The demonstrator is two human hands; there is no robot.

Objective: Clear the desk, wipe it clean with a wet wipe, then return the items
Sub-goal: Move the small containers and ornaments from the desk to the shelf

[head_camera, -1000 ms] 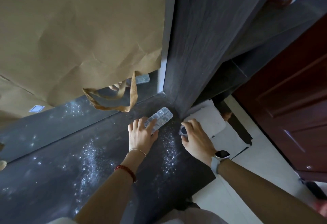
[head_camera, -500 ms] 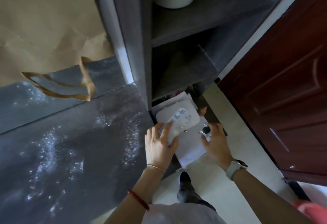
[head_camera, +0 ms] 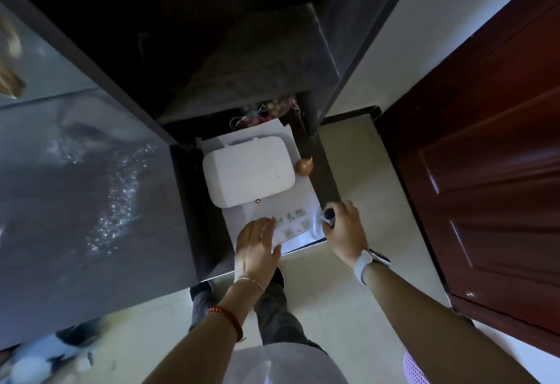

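Note:
The dark desk top (head_camera: 75, 247) fills the left, streaked with shiny white specks. To its right, on a low shelf, lies a white sheet (head_camera: 242, 223). A clear compartment box (head_camera: 292, 226) rests on that sheet, and my left hand (head_camera: 257, 245) pinches its near left end, fingers on top. Just right of the box, my right hand (head_camera: 345, 229) is closed around a small dark round object (head_camera: 328, 216).
A white rounded case (head_camera: 248, 168) lies on the sheet behind the box, with a small brown bulb (head_camera: 304, 166) at its right. Dark shelf boards (head_camera: 257, 59) rise above. A red-brown door (head_camera: 485, 171) stands at the right. My feet are on the pale floor (head_camera: 348, 308).
Both hands left the desk corner and went right and down to the low shelf. The clear box went with my left hand onto the white sheet, and the view swung right.

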